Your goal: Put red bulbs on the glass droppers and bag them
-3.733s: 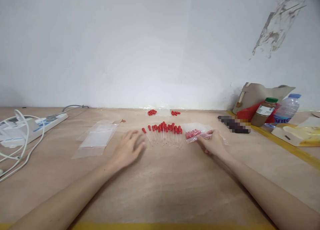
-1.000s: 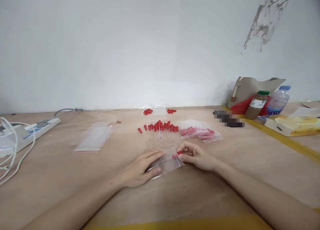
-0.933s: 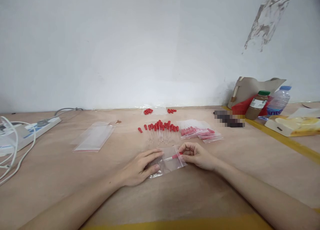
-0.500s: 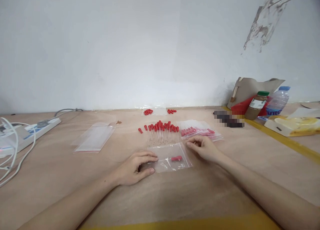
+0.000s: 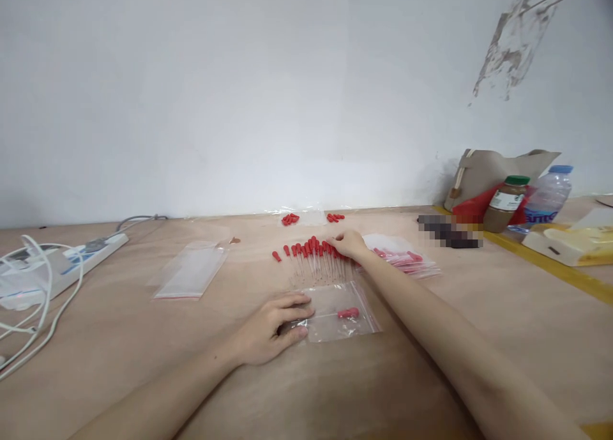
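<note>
My left hand (image 5: 274, 325) lies on the wooden table (image 5: 119, 338) with its fingertips and thumb closed on the left edge of a small clear zip bag (image 5: 338, 311). One red-capped dropper (image 5: 348, 313) lies inside that bag. My right hand (image 5: 348, 243) is stretched forward to the right end of a row of several red-capped glass droppers (image 5: 311, 253), its fingers curled down onto them. Whether it holds one is hidden.
A pile of filled zip bags (image 5: 407, 259) lies right of the row. Empty bags (image 5: 191, 271) lie to the left. Loose red caps (image 5: 290, 218) sit near the wall. A power strip with white cables (image 5: 52, 267) is far left; a jar (image 5: 502, 205), bottle (image 5: 548, 197) and bag far right.
My right hand slid a dropper into the bag, let go and reached forward to the row of droppers. My left hand stayed on the bag's edge.
</note>
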Demonstrator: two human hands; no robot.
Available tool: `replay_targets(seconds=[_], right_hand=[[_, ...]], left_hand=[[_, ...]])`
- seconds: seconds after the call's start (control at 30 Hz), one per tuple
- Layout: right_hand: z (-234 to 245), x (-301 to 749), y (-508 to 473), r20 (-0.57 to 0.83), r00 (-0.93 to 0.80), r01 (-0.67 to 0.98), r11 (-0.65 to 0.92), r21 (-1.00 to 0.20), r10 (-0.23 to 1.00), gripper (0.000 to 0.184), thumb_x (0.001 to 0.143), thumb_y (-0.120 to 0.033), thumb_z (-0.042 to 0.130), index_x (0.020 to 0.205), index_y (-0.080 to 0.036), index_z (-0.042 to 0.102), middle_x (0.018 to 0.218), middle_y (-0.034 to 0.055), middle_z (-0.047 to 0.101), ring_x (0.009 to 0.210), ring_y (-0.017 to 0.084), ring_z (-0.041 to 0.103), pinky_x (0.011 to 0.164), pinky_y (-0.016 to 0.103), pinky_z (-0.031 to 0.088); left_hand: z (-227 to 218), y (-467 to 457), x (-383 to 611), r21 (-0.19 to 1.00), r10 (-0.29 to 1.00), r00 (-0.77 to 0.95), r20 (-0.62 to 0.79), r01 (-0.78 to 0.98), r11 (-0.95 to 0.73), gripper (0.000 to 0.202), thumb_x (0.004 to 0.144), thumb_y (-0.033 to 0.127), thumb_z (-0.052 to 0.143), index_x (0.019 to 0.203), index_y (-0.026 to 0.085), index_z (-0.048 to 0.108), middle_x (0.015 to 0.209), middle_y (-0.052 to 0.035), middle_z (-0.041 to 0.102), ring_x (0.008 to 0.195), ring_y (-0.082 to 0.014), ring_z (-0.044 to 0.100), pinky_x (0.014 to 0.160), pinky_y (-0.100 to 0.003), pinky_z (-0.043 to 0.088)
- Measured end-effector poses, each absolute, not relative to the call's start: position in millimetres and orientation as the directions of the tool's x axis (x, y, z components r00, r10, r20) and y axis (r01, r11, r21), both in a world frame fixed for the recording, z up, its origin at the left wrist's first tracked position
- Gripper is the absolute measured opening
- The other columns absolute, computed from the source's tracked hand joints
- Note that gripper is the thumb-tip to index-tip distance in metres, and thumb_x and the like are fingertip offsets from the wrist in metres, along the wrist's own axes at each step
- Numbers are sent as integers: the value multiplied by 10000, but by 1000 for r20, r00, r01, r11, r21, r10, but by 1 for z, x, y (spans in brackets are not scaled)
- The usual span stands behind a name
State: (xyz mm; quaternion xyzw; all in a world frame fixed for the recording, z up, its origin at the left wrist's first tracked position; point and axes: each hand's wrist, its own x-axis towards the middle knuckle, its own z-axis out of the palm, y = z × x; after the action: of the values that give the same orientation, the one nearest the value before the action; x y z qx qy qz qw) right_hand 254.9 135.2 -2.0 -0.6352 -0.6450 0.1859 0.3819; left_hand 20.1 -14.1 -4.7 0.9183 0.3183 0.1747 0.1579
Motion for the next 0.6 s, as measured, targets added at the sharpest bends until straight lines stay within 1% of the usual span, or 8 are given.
replay_targets(seconds=[0.07, 0.17, 0.23, 0.33, 0.37, 0.43, 0.5, 0.6], right_hand=[[-2, 253, 140, 216, 140, 629, 82, -773, 966, 254, 628, -283, 616, 420, -166, 528, 407, 16, 499, 509, 159, 532, 514, 249, 378], [9, 255, 134, 192, 179, 510, 76, -857, 965, 242, 685, -291, 565, 483, -167, 514, 401, -10, 477, 423, 113, 479, 436, 218, 359], [21, 261, 122, 200, 187, 415, 107, -904, 962, 252, 767, -315, 471, 566, -167, 500, 483, -6, 529, 414, 85, 472, 413, 196, 372], [34, 278, 91, 236, 215, 288, 169, -942, 948, 226, 853, -285, 334, 703, -174, 462, 675, 10, 602, 470, 53, 511, 450, 169, 432], [35, 286, 80, 251, 237, 243, 193, -951, 939, 191, 857, -278, 335, 737, -180, 447, 701, 6, 602, 483, 50, 519, 461, 167, 447], [30, 302, 57, 258, 314, 71, 249, -966, 914, 100, 822, -291, 439, 798, -194, 435, 664, -19, 586, 464, 60, 514, 425, 171, 445], [18, 317, 38, 242, 327, -24, 264, -964, 914, 159, 789, -338, 500, 857, -205, 444, 618, -40, 567, 443, 68, 507, 384, 163, 425], [-3, 332, 21, 233, 332, -86, 275, -958, 914, 255, 740, -402, 555, 869, -202, 463, 602, -52, 547, 445, 66, 510, 396, 161, 433]], left_hand=[[-4, -14, 20, 396, 627, 748, 217, 519, -757, 354, 862, 337, 449, 1202, 257, 510, 1283, -56, 470, 1196, -226, 396, 986, -419, 335], [-3, -14, 20, 374, 617, 760, 202, 522, -766, 350, 871, 338, 434, 1208, 276, 500, 1292, -48, 459, 1211, -224, 373, 993, -424, 321], [-2, -14, 20, 364, 616, 762, 199, 526, -769, 348, 875, 338, 424, 1211, 284, 495, 1294, -43, 454, 1212, -220, 370, 994, -418, 320], [-1, -14, 20, 361, 615, 764, 196, 527, -769, 344, 877, 341, 419, 1209, 287, 497, 1294, -40, 450, 1209, -214, 372, 989, -406, 328], [-1, -14, 20, 363, 617, 763, 191, 529, -767, 343, 879, 341, 416, 1207, 286, 498, 1295, -39, 449, 1210, -212, 372, 988, -402, 330], [-1, -14, 20, 369, 620, 764, 180, 532, -762, 341, 881, 341, 413, 1205, 283, 502, 1297, -41, 447, 1211, -210, 372, 988, -394, 333], [-1, -13, 20, 376, 620, 764, 179, 529, -761, 339, 879, 342, 416, 1200, 282, 507, 1297, -41, 446, 1207, -212, 379, 988, -390, 334], [-2, -12, 19, 384, 621, 763, 181, 527, -758, 336, 876, 342, 422, 1195, 288, 512, 1299, -35, 443, 1201, -213, 387, 987, -387, 337]])
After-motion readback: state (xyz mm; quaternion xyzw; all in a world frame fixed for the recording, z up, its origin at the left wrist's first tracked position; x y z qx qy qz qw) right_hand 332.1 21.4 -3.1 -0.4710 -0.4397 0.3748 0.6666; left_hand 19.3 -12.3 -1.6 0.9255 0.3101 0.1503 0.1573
